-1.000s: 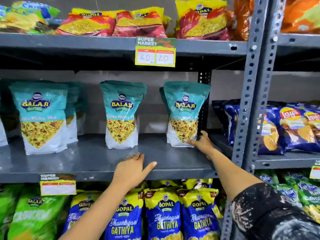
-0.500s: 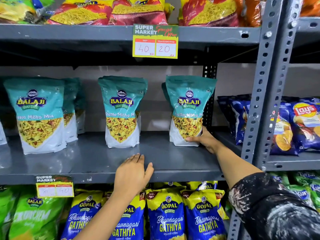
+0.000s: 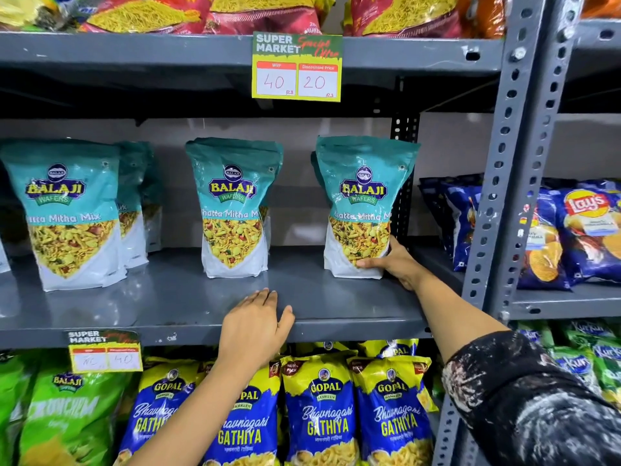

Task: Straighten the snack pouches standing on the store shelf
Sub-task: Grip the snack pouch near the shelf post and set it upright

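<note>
Teal Balaji snack pouches stand on the grey middle shelf (image 3: 168, 307). The right pouch (image 3: 363, 203) stands upright next to the shelf's black post, and my right hand (image 3: 396, 264) grips its lower right corner, thumb across the front. The middle pouch (image 3: 233, 206) stands alone, apart from both hands. The left pouch (image 3: 67, 213) stands nearer the front, with more pouches (image 3: 134, 203) lined up behind it. My left hand (image 3: 255, 327) rests flat on the shelf's front edge, fingers together, holding nothing.
A yellow price tag (image 3: 296, 67) hangs from the shelf above, another tag (image 3: 105, 352) on the front edge at left. Blue Gopal bags (image 3: 322, 408) and green bags (image 3: 67, 412) fill the shelf below. A grey perforated upright (image 3: 504, 183) divides off blue Lays bags (image 3: 584, 230).
My right hand went from touching the right pouch's base to gripping its lower right corner. The view moved closer. My left hand stayed on the shelf edge.
</note>
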Demonstrator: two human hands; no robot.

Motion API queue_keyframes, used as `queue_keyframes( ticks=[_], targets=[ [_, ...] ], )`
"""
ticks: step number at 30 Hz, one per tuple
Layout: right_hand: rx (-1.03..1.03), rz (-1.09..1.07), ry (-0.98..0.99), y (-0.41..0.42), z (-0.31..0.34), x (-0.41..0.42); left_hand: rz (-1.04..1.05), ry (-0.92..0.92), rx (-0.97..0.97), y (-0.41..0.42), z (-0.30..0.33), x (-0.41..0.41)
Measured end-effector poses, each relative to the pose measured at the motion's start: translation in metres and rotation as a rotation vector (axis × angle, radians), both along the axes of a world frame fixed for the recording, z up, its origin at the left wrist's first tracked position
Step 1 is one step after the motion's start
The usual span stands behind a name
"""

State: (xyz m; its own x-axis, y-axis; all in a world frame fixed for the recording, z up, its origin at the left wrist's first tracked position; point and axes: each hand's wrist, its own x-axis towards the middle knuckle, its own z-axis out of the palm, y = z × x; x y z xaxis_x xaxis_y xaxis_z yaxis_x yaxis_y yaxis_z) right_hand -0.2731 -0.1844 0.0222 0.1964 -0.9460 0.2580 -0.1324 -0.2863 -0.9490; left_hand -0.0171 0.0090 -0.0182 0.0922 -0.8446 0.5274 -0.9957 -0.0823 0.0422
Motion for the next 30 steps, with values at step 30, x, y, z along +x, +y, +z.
queue_keyframes(
  ticks=[30],
  targets=[
    [-0.005, 0.046, 0.075, 0.1, -0.001, -0.007, -0.032, 0.008, 0.021, 0.009, 0.006, -0.002]
  ],
)
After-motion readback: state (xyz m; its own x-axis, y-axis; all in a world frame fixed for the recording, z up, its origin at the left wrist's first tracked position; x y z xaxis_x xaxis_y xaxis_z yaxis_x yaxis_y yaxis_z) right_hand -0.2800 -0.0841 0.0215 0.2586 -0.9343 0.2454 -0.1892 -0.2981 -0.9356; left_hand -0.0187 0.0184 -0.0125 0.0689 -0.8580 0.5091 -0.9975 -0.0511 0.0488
